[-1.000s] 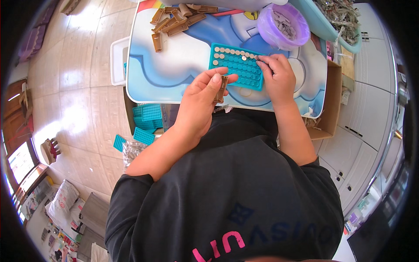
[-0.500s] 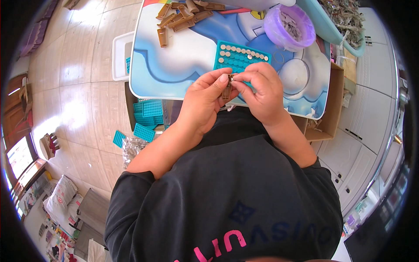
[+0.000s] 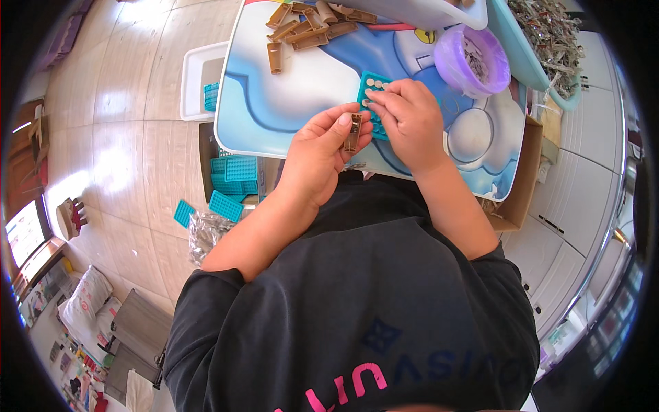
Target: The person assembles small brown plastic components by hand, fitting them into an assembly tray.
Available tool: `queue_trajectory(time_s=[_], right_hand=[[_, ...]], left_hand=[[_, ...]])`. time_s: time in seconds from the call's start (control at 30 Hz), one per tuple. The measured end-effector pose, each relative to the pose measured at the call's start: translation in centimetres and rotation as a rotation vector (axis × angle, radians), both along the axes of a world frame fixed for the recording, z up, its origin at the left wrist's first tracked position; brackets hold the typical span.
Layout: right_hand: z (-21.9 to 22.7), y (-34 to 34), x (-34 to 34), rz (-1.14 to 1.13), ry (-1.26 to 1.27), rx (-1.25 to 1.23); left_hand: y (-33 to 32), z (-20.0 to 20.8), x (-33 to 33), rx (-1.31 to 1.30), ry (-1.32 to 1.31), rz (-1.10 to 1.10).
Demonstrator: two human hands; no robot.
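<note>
My left hand (image 3: 317, 147) is closed round a small brown plastic casing (image 3: 353, 134), its hollow side turned up and some small parts showing inside. My right hand (image 3: 414, 123) reaches over a teal grid tray (image 3: 376, 130), thumb and forefinger pinched together at its left side. Small silver discs (image 3: 378, 84) like button cells sit in the tray's pockets next to those fingertips. Whether a disc is between them is too small to tell. Much of the tray is hidden under my right hand.
Brown casings (image 3: 309, 31) lie piled at the table's far left. A purple tub (image 3: 491, 86) of small metal parts stands at the right, beside a large pale-teal basin (image 3: 525, 51). Teal trays (image 3: 237, 175) fill a box left of the table, near a white bin (image 3: 199, 86).
My right hand has left the casing and moved forward over the tray. My left hand keeps the casing, now tilted more into view. The whole view has shifted slightly.
</note>
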State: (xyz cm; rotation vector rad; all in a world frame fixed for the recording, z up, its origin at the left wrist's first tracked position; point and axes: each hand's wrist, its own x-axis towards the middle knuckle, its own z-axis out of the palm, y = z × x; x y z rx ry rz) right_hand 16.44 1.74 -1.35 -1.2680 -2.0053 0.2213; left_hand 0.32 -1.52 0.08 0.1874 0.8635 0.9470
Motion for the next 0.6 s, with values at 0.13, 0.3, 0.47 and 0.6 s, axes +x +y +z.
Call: queue_trajectory(time_s=[0.13, 0.3, 0.47, 0.6], right_hand=[[-0.4, 0.4, -0.3, 0.033, -0.138, 0.000], [0.3, -0.2, -0.5, 0.027, 0.029, -0.077], [2.0, -0.5, -1.1, -0.016, 0.206, -0.122], [1.7, -0.6, -1.7, 0.059, 0.162, -0.069]], left_hand=[[0.3, -0.1, -0.4, -0.002, -0.015, 0.015], [0.6, -0.3, -0.6, -0.018, -0.011, 0.036], [0.6, -0.7, -0.7, -0.017, -0.016, 0.041], [0.6, -1.0, -0.7, -0.014, -0.031, 0.031]])
